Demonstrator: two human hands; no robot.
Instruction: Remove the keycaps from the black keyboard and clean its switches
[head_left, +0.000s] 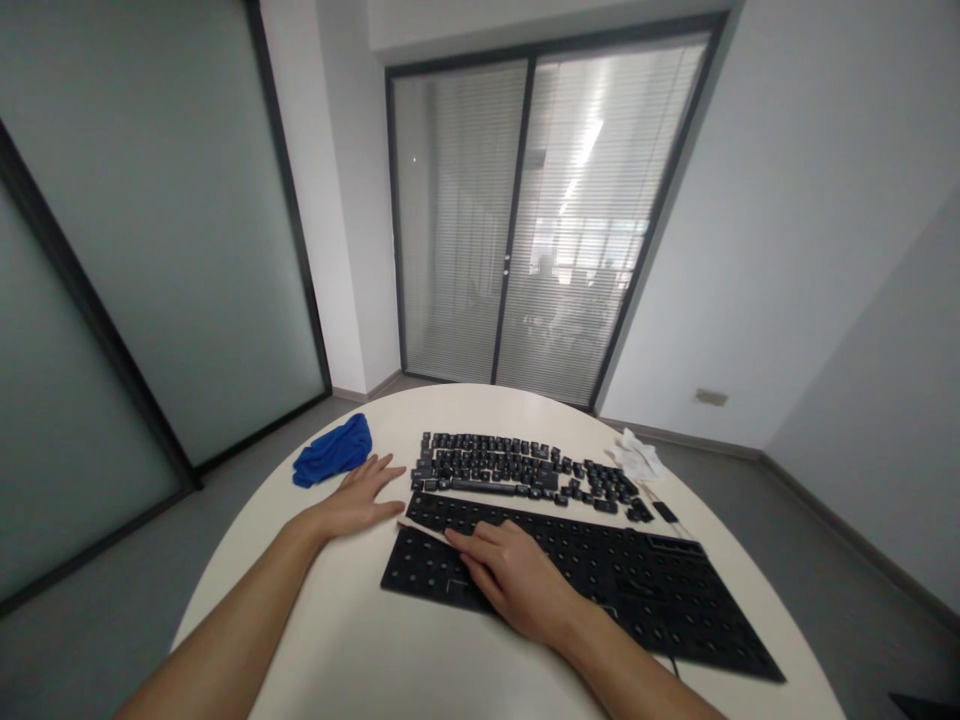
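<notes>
My right hand (517,578) lies over the left half of a black keyboard base (675,600) whose keycaps are off. Its fingers grip a thin pale stick (427,531), like a swab, which points left across the base; I cannot make out its tip well. My left hand (365,497) rests on the table with fingers spread, holding nothing. Its thumb reaches close to the base's upper left corner. Behind the base, the loose black keycaps (480,462) are laid out in keyboard order, with the long space bar (482,487) in the front row.
A crumpled blue cloth (334,450) lies left of my left hand. White tissue (637,457) sits at the far right, near a small black object (664,512). The round white table (322,640) has a curved edge. A cable (673,667) leaves the base's front.
</notes>
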